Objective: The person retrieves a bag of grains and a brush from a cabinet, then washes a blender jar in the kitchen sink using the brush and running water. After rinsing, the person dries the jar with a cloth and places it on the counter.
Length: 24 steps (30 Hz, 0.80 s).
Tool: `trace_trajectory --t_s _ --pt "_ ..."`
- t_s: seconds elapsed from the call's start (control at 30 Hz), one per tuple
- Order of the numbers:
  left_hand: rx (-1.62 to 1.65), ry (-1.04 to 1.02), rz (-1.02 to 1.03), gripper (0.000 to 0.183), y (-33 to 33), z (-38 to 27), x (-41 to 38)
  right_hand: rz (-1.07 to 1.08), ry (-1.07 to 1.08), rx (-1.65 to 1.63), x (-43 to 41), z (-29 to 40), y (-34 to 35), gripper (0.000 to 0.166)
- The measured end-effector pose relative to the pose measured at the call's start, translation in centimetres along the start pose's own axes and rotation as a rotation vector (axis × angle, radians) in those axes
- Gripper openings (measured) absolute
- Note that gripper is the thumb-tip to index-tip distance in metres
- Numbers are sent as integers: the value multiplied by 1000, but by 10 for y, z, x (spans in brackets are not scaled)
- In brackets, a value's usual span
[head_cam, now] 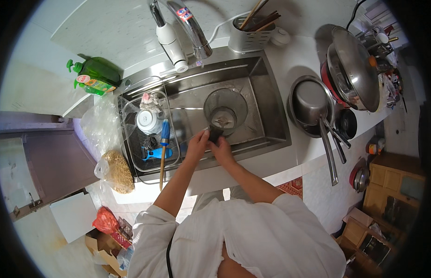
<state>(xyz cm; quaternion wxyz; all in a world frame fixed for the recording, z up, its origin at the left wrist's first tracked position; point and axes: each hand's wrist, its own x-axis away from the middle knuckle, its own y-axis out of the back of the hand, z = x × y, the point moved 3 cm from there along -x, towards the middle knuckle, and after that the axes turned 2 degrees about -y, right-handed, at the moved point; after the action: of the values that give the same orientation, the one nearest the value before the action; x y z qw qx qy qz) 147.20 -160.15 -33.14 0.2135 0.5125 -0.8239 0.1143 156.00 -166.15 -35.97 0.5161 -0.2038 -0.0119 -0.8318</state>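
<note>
A clear glass jug (241,107) with what looks like a metal blade at its bottom stands in the stainless steel sink (262,93). Its black handle (215,133) points toward me. My left hand (198,140) grips this handle from the left side. On the other side, the fingers of my right hand (220,149) also close on it. Both hands are over the near part of the sink. The chrome faucet (200,47) arches above the far edge, and a white-bodied tap (171,43) is beside it.
A wire basket (177,146) at the sink's left holds an upturned white bowl (147,121), a blue brush (165,133) and a blue peeler-like tool (156,153). Green soap bottles (100,76) and a bag of soybeans (118,170) are left. Saucepans (311,100) and a lidded wok (356,69) stand right.
</note>
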Motion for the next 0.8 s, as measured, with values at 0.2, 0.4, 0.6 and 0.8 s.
trace_trajectory --t_s 0.2,0.4,0.6,0.8 --pt "-67 -64 60 35 -6 -3 -29 -193 49 206 -29 44 39 34" --pt "330 44 -46 59 3 -32 -75 -274 198 414 -55 64 61 34" --pt "480 60 1 61 20 -36 -84 -198 408 605 -41 116 53 31" --pt "463 -55 135 55 21 -100 11 -91 553 652 33 190 55 31"
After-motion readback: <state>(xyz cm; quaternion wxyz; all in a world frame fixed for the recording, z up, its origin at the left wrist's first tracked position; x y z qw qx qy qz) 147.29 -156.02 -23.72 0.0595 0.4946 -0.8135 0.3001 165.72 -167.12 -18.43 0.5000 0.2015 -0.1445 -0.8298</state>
